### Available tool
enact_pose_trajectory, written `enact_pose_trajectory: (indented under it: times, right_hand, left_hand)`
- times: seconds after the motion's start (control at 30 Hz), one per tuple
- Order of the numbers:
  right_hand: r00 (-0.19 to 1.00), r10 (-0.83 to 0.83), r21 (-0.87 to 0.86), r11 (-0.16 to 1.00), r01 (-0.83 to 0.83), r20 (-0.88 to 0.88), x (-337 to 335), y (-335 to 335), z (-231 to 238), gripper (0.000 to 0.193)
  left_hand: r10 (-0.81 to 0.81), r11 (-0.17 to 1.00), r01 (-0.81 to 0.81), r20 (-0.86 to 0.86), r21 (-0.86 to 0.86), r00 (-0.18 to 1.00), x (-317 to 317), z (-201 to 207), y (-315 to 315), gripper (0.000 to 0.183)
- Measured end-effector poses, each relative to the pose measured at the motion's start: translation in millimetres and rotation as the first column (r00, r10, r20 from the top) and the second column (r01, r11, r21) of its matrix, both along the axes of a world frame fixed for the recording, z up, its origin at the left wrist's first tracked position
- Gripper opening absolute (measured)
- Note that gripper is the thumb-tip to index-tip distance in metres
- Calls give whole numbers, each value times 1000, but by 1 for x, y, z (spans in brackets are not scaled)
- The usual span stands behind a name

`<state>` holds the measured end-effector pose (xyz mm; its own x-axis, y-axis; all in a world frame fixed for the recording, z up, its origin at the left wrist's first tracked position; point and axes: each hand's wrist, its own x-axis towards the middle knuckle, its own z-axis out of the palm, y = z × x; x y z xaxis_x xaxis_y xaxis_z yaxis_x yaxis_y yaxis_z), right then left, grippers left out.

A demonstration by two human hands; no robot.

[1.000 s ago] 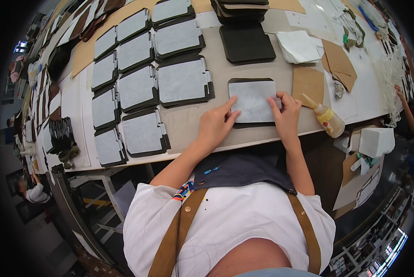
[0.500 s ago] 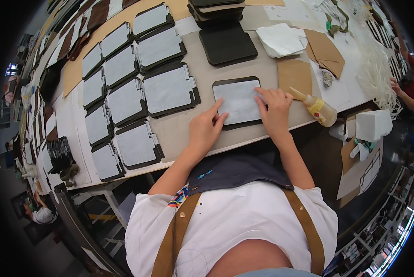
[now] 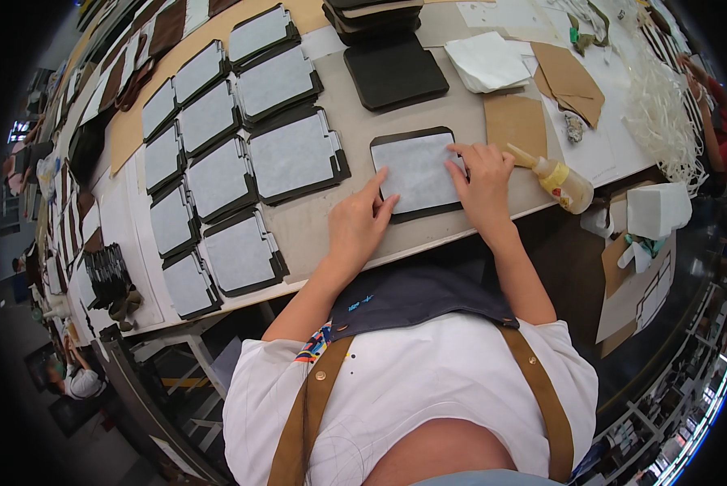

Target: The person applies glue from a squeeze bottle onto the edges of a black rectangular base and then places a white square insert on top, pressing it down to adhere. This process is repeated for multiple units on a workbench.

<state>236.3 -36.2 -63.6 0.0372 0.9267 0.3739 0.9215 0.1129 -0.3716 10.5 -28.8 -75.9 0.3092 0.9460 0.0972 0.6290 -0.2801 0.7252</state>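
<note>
A white rectangular sheet [image 3: 416, 172] lies on a black leather-like panel [image 3: 412, 136] in front of me, with dark margin showing along the far and near edges. My left hand [image 3: 359, 219] touches the sheet's left edge with its index finger and thumb, fingers apart. At the opposite side, my right hand [image 3: 485, 182] rests its fingertips on the sheet's right edge, fingers spread and slightly bent. Neither hand grasps anything. Just right of that hand lies a yellow-labelled squeeze bottle [image 3: 564, 186] with a pointed nozzle.
Several black panels with white sheets [image 3: 290, 155] lie in rows at left. Ahead are a stack of black panels [image 3: 394, 74], white sheets [image 3: 487, 63] and brown cards [image 3: 516, 128]. Pale strips [image 3: 663, 121] hang at the far right, near another person's arm [image 3: 708, 134].
Both hands stay at the sheet's sides with only slight finger shifts. The whole view has shifted a little. The other person's arm at far right has moved up.
</note>
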Motion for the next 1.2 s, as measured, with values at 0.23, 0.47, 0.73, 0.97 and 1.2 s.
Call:
enact_pose_trajectory:
  times: [0.23,0.47,0.73,0.97,1.2]
  right_hand:
    - [998,-20,-40,999,18,-65,16,1,-2,49]
    - [930,331,-278,919,-279,161,2,1,-5,88]
    - [957,208,-286,947,-146,201,22,-22,5,101]
    - [899,423,-397,849,-349,115,1,-65,11,97]
    - [927,343,-388,883,-263,153,18,-80,10,94]
  left_hand:
    - [-21,999,23,-87,28,996,-11,16,13,52]
    - [-250,913,350,-392,209,886,6,-9,20,77]
    - [-208,937,302,-414,176,886,-11,-3,6,90]
    - [-437,840,537,-484,82,758,-13,2,-13,95]
    - [-406,851,518,-516,88,754,-33,4,-15,91]
